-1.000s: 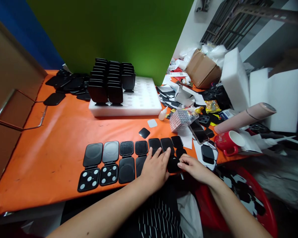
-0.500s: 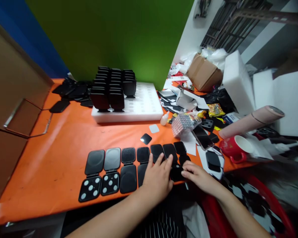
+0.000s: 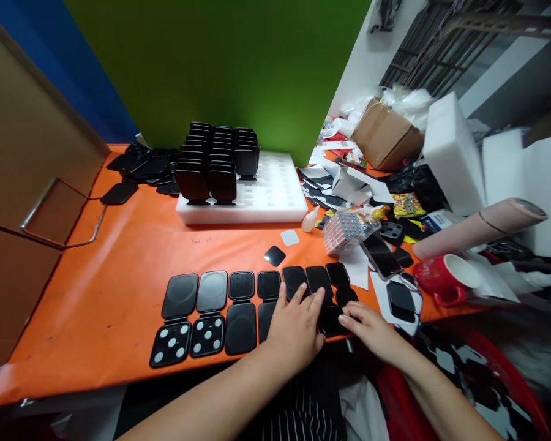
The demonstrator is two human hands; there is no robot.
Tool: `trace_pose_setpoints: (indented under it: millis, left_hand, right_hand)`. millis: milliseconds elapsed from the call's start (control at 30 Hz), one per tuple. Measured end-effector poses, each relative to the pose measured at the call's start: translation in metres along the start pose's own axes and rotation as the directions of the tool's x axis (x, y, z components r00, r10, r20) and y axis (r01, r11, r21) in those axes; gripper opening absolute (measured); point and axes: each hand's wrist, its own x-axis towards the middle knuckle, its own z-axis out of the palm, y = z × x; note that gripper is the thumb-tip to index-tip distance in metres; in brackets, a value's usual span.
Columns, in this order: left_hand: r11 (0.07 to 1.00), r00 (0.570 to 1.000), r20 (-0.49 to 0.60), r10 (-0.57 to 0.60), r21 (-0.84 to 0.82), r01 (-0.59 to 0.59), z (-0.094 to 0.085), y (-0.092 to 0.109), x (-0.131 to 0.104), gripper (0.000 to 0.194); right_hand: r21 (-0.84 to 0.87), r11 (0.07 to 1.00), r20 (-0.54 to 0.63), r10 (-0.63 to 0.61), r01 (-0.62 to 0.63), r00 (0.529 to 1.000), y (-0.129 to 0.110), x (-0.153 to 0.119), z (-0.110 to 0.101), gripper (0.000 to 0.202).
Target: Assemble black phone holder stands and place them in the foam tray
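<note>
A row of black hinged square cases lies unfolded along the table's front edge. The two leftmost lower panels, such as this spotted panel, carry white round dots. My left hand rests over the middle of the row, fingers spread and flat on the black panels, hiding part of them. At the right end, my right hand has its thumb and fingers closed at the edge of a black lower panel. Beyond the row lie a dark glossy square plate and a pale square piece.
A white foam tray holds upright black cases at the back, with a pile of black pieces to its left. A red mug, a pink flask, a phone and a small squeeze bottle stand or lie on the right.
The whole view has shifted slightly, so the table appears a little further right. Both hands stay at nearly the same places on the row of cases.
</note>
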Motion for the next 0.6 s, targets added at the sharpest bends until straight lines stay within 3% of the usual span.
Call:
trace_pose_setpoints:
  millis: [167, 367, 600]
  left_hand:
    - [1.000, 1.000, 0.001, -0.010, 0.015, 0.010, -0.0007, 0.0007, -0.0005, 0.073]
    - [1.000, 1.000, 0.009, -0.004, 0.023, 0.004, -0.0015, 0.0009, -0.0012, 0.073]
    - [1.000, 1.000, -0.012, 0.012, 0.011, -0.012, 0.0027, -0.0021, -0.0012, 0.073]
  right_hand:
    - [0.083, 0.996, 0.005, 0.011, -0.012, 1.000, 0.0012, -0.0029, 0.0022, 0.030]
    - [-0.092, 0.996, -0.033, 0.001, -0.004, 0.999, -0.0028, -0.0022, 0.0060, 0.029]
    - [-0.177, 0.984, -0.083, 0.013, -0.027, 0.996, -0.0071, -0.0019, 0.0075, 0.028]
